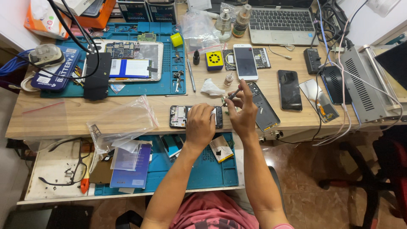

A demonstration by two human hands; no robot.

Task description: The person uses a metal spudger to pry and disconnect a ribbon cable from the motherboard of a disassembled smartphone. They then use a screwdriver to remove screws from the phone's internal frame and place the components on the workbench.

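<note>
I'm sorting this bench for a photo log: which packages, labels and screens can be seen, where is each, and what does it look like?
White phone: back centre, upright rectangle, grey blank screen.
Black phone: right of it, dark glossy screen.
Laptop: back right, silver keyboard, screen out of frame.
Blue battery package: far left, flat, white lettering.
Orange box: back left corner.
Clear plastic bag: left of the left hand, crumpled.
Opened phone: under that hand, black.

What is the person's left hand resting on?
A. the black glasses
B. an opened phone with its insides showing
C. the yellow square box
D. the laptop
B: the left hand lies on the opened phone at the table's front edge, while the right hand holds a thin tool beside it.
</note>
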